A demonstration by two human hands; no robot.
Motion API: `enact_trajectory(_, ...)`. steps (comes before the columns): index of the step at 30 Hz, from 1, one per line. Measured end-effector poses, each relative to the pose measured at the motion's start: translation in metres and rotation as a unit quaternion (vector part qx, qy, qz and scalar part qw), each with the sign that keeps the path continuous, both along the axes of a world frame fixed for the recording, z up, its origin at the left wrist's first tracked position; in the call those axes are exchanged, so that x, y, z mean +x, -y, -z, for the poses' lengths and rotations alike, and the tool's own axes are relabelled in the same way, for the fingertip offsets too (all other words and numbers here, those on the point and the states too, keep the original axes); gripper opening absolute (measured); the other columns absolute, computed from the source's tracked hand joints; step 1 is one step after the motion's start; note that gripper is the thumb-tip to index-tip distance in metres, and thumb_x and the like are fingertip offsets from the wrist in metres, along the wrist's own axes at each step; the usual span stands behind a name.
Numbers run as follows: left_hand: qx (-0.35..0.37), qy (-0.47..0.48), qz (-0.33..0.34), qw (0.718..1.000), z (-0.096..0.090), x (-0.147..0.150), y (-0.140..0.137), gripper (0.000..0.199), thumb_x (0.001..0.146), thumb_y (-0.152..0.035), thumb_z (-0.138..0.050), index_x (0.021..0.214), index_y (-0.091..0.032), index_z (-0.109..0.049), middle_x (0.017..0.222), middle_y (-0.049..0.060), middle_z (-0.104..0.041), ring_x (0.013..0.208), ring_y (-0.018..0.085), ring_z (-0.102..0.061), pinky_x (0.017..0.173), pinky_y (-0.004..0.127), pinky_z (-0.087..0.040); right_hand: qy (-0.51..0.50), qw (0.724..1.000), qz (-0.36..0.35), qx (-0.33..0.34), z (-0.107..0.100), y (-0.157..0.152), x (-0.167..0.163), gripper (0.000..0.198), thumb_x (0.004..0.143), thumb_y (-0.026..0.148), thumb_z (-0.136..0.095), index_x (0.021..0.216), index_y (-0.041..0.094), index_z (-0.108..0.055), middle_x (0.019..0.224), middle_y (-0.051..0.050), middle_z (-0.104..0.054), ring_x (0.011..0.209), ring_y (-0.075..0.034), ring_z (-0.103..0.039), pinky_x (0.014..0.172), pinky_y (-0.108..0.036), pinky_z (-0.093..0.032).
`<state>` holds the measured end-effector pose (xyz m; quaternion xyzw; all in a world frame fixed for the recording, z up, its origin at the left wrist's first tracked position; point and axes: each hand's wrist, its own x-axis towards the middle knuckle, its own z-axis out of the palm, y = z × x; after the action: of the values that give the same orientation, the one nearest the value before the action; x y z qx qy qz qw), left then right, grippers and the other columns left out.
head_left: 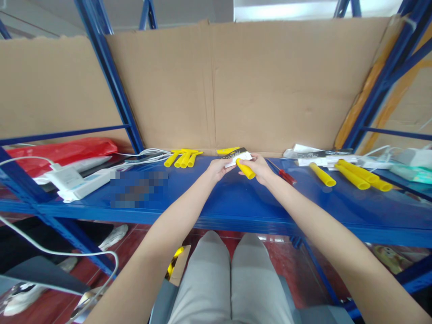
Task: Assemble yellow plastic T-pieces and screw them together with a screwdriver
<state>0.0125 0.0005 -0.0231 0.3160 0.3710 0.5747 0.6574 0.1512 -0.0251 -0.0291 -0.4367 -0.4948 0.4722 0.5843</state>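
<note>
- The fingers of the left hand (218, 170) are closed on one end of a black-and-white printed piece (238, 158), which tilts above the desk (222, 198).
- The fingers of the right hand (260, 168) grip a yellow tube (246, 169) near its far end; whether they also press on the printed piece, I cannot tell.
- The tube sits between the hands, over the front of the printed piece, its wide open end angled toward the person.
- It looks hollow and probably weighs little; the wall seems plastic or rubber, likely firm with slight give. A light pinch around the barrel should do, away from the open rim, which could flex.
- Its smooth, round surface may twist or slip in a loose hold.
- The printed piece looks light, perhaps card; its edges could crease, so the ends are the safer hold.
- Just beside the right hand lies a red-handled screwdriver (286, 177).
- Farther out, a cluster of tubes (184, 159) lies to the left and a row of tubes (354, 174) to the right; being round, they could roll if nudged.
</note>
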Motion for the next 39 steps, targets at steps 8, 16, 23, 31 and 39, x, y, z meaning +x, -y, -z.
enact_trajectory(8, -0.005, 0.033, -0.095, 0.995, 0.004, -0.007, -0.014, 0.036, 0.078, 0.012, -0.057, 0.110, -0.004, -0.065, 0.081, 0.010, -0.073, 0.071, 0.017, -0.071, 0.068, 0.025, -0.062, 0.004, 0.999, 0.004, -0.048, -0.002, 0.009, -0.009, 0.041, 0.077, 0.011, -0.074, 0.100, 0.022, -0.043, 0.080, 0.001, -0.068, 0.063, -0.016, -0.069, 0.058, -0.036, -0.064)
enact_trajectory(16, -0.024, 0.031, -0.163, 0.986, 0.006, -0.023, -0.029, 0.036, 0.079, 0.011, -0.057, 0.110, -0.008, -0.062, 0.083, 0.007, -0.071, 0.065, 0.012, -0.068, 0.063, 0.021, -0.060, 0.038, 0.996, -0.031, -0.071, -0.001, 0.012, -0.013, 0.046, 0.078, 0.007, -0.070, 0.114, 0.020, -0.045, 0.078, -0.001, -0.068, 0.062, -0.017, -0.070, 0.057, -0.037, -0.064)
enact_trajectory(23, -0.031, -0.005, -0.168, 0.985, 0.005, -0.031, -0.035, 0.029, 0.078, 0.010, -0.058, 0.099, -0.009, -0.062, 0.072, 0.003, -0.065, 0.056, 0.010, -0.063, 0.060, 0.021, -0.058, 0.066, 0.994, -0.064, -0.056, 0.000, 0.016, -0.012, 0.041, 0.078, 0.008, -0.069, 0.110, 0.022, -0.047, 0.081, 0.000, -0.067, 0.062, -0.018, -0.070, 0.056, -0.038, -0.064)
enact_trajectory(31, -0.004, -0.028, -0.137, 0.990, 0.004, -0.022, -0.027, 0.025, 0.074, 0.011, -0.056, 0.085, -0.011, -0.062, 0.061, 0.001, -0.060, 0.053, 0.011, -0.061, 0.058, 0.021, -0.058, 0.078, 0.987, -0.136, -0.017, -0.005, 0.020, -0.013, 0.052, 0.070, 0.004, -0.070, 0.114, 0.025, -0.052, 0.128, -0.007, -0.058, 0.066, -0.013, -0.069, 0.049, -0.031, -0.062)
enact_trajectory(39, 0.004, -0.022, -0.071, 0.997, 0.004, -0.011, -0.021, 0.024, 0.075, 0.008, -0.058, 0.091, -0.010, -0.063, 0.062, 0.001, -0.062, 0.055, 0.011, -0.063, 0.063, 0.023, -0.060, 0.105, 0.992, -0.063, -0.041, -0.004, 0.006, -0.015, 0.058, 0.064, 0.002, -0.072, 0.116, 0.023, -0.058, 0.123, -0.007, -0.064, 0.052, -0.008, -0.063, 0.042, -0.024, -0.056)
